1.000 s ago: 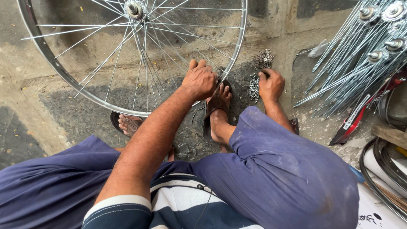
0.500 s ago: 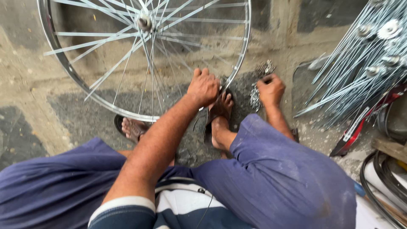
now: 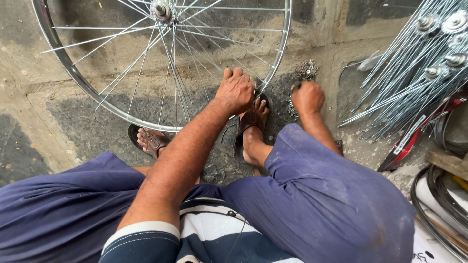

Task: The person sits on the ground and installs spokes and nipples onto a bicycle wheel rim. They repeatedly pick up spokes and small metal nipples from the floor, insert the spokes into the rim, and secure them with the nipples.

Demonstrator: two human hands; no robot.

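Observation:
A silver spoked bicycle wheel [image 3: 73,73] stands upright on the ground in front of me. My left hand [image 3: 237,91] grips its rim at the lower right, just above my sandalled right foot [image 3: 252,127]. My right hand [image 3: 307,97] reaches past my right knee, its fingers curled shut down into a small pile of metal pieces [image 3: 306,69] on the ground. What sits inside the fist is hidden.
A fan of loose silver spokes with hubs [image 3: 419,63] lies at the right. Below it are a red strip [image 3: 414,136], a wooden piece [image 3: 446,163] and dark tyres [image 3: 441,199]. My left foot [image 3: 148,141] rests under the rim. The floor is rough concrete.
My right hand has gone from resting spread on the metal pile to a closed fist over it. My left hand has stayed on the rim while the wheel shifted slightly.

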